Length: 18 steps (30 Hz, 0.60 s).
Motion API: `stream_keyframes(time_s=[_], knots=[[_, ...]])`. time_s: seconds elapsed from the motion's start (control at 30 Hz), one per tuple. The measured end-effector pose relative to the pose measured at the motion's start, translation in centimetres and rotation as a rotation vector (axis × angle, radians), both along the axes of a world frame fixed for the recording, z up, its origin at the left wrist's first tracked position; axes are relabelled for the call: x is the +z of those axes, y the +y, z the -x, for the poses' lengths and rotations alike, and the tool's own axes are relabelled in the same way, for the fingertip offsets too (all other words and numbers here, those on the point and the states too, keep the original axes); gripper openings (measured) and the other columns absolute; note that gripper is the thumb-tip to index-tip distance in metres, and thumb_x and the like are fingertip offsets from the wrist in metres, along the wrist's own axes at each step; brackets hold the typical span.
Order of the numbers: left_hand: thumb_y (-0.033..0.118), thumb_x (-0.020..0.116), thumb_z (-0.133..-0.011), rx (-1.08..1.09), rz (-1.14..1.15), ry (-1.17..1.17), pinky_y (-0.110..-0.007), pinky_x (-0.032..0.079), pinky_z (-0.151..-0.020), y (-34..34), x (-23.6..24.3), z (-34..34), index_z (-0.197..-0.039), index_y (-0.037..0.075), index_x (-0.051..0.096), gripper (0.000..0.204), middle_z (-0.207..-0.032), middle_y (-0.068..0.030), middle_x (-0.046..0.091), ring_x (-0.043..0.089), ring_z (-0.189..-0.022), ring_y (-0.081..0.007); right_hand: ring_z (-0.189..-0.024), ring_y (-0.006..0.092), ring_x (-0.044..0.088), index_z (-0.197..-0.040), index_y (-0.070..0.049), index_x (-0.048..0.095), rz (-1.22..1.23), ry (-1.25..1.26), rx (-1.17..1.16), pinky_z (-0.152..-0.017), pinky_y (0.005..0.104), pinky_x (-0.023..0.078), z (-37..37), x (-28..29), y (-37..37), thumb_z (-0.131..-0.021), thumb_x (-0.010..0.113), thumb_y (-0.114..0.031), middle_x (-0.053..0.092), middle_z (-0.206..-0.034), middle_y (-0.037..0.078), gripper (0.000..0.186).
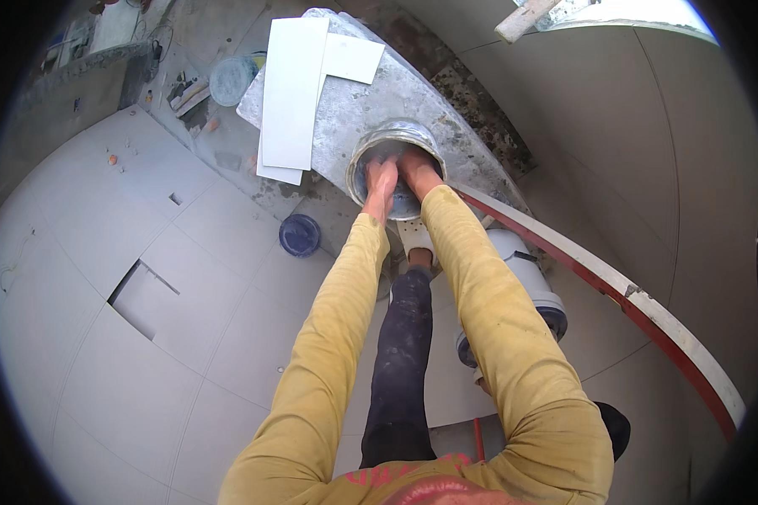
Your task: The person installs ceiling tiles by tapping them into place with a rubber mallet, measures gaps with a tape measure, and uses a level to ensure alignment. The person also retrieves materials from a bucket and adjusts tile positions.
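Note:
My left hand (381,177) and my right hand (419,170) both reach down inside a round metal-coloured bucket (400,129) with a grimy rim. Their fingers sit in its shadowed interior, so I cannot tell what, if anything, they hold. The bucket is on a dusty, mottled grey slab (349,101). Left of it, overlapping white tile strips (288,84) lie on the same slab. My foot in a light perforated shoe (413,236) shows just below the bucket.
A long red-and-white straightedge (598,282) runs diagonally along my right, beside a white bucket (509,252). A blue tub (299,234) sits on the tiled floor (135,362), which has a rectangular cut-out (143,299). A pale bucket (232,80) and debris lie at upper left.

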<state>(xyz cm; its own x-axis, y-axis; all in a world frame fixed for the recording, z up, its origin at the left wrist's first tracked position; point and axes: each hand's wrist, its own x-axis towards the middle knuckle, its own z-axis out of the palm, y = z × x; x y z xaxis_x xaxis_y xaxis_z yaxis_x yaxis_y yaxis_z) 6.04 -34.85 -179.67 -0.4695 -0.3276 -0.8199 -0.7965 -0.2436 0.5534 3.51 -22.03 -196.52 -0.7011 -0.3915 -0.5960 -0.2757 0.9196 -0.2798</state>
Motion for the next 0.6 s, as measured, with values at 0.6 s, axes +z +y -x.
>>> stream_keyframes(time_s=[0.6], knots=[[0.044, 0.039, -0.107, 0.704, -0.727, -0.029, -0.051, 0.051, -0.102, -7.1, 0.5, -9.8, -0.134, 0.0, 0.055, 0.054, -0.127, -0.0205, 0.066, 0.065, -0.113, -0.0386, -0.11, 0.0449, 0.066, -0.128, -0.002, 0.065, 0.625, -0.375, -1.02, -0.097, 0.0462, 0.052, -7.6, 23.1, -10.9, -0.08, 0.071, -0.028, 0.069, -0.115, 0.03, 0.055]])
